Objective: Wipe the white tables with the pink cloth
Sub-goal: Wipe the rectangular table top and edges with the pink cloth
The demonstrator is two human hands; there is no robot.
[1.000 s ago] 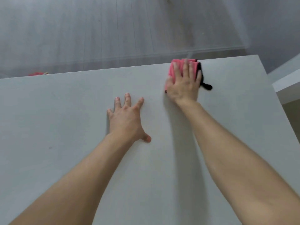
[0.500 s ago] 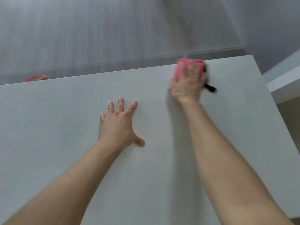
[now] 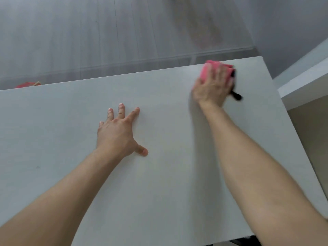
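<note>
A folded pink cloth (image 3: 206,70) with a black loop lies on the white table (image 3: 159,183) close to its far right corner. My right hand (image 3: 212,88) presses flat on top of the cloth and covers most of it; hand and cloth are motion-blurred. My left hand (image 3: 119,134) rests palm down on the table's middle, fingers spread, with nothing under it.
A second white table or shelf (image 3: 301,86) stands just past the right edge. Beyond the far edge is grey plank floor (image 3: 88,41). A small red object (image 3: 26,84) peeks out at the far left behind the table.
My right hand has slid the pink cloth to the right along the far edge, toward the corner. My left hand stays planted on the table.
</note>
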